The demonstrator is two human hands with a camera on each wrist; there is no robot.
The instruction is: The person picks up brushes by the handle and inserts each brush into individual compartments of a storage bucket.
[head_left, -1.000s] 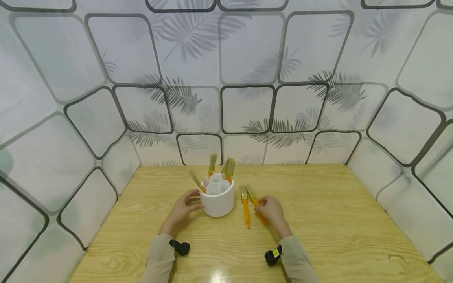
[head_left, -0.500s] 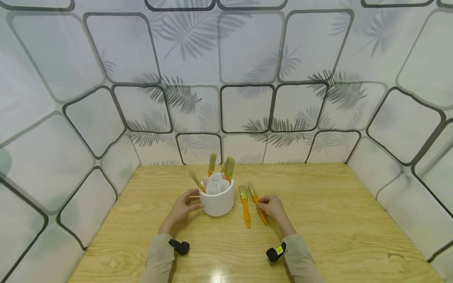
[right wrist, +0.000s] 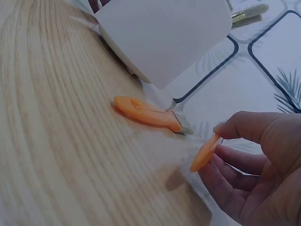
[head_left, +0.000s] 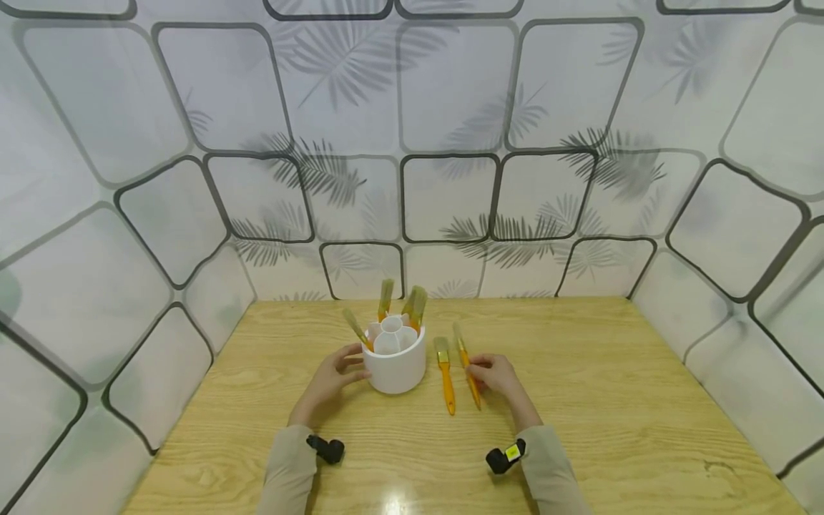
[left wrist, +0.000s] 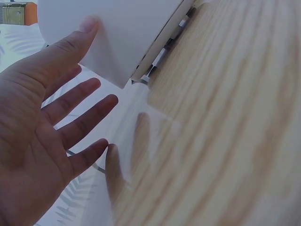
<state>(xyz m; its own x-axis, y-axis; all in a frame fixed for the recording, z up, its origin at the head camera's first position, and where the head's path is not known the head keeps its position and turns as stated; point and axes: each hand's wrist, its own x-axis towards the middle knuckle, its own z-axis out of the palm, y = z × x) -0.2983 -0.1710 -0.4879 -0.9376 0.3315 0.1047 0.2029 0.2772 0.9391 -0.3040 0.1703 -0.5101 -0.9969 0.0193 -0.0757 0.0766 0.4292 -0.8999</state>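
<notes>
A round white divided holder stands on the table with several paintbrushes upright or leaning in its outer compartments. My left hand rests against its left side, thumb touching the wall and fingers spread in the left wrist view. To the right of the holder, my right hand pinches the orange handle of a paintbrush between thumb and fingers. In the right wrist view this handle is held above the tabletop. Another orange-handled paintbrush lies flat between the holder and my right hand.
The wood-grain table reaches back to a wall covered in patterned cloth, which also closes in both sides. Each forearm wears a small black wrist camera.
My right hand has drawn the pinched paintbrush apart from the one lying beside it and turned it more edge-on and upright. My left hand and the holder stay in place.
</notes>
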